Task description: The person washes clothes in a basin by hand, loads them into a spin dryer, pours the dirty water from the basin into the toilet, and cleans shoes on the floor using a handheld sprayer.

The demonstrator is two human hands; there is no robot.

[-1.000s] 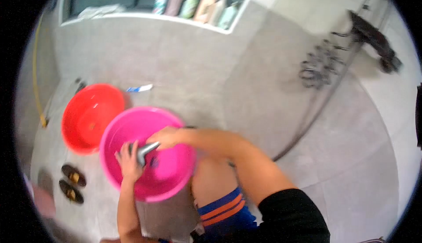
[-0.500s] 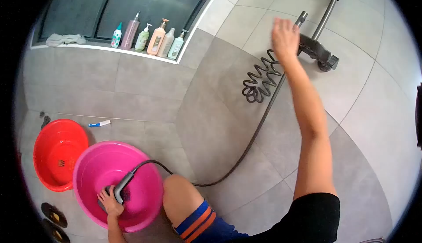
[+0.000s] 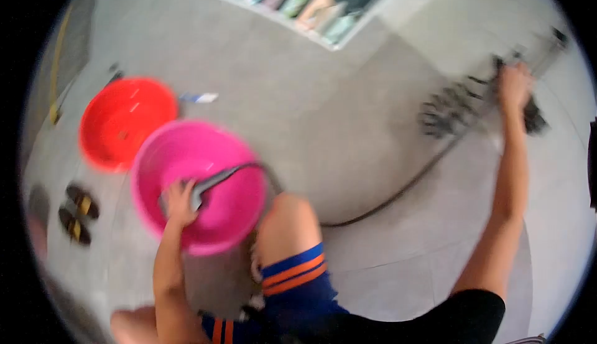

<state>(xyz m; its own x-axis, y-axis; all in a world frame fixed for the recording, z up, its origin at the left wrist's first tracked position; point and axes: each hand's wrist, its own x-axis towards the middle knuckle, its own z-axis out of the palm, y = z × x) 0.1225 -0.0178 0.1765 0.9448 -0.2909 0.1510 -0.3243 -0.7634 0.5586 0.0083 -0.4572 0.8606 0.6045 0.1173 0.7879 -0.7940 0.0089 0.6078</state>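
My left hand (image 3: pixel 180 204) is closed around the head of a grey hand shower (image 3: pixel 210 183), low inside a pink tub (image 3: pixel 249 219). From the shower's handle a dark hose (image 3: pixel 401 195) runs over the tub's rim and across the floor to a wall faucet (image 3: pixel 535 119). My right hand (image 3: pixel 515 88) is at that faucet with its fingers bent over the top; motion blur hides the exact grip. Beside this hand hangs a black coiled hose (image 3: pixel 446 111).
A red tub (image 3: pixel 127 129) touches or nearly touches the pink one. Behind it lies a blue-and-white brush-like item (image 3: pixel 199 98). Dark slippers (image 3: pixel 78 213) sit at left. Several pump bottles (image 3: pixel 317 8) line the window ledge (image 3: pixel 249 11). My bent knee (image 3: pixel 289 219) is beside the pink tub.
My right hand, held up with fingers stretched near the faucet before, has come down onto it. The view has shifted and blurred. My left hand stays on the hand shower in the tub.
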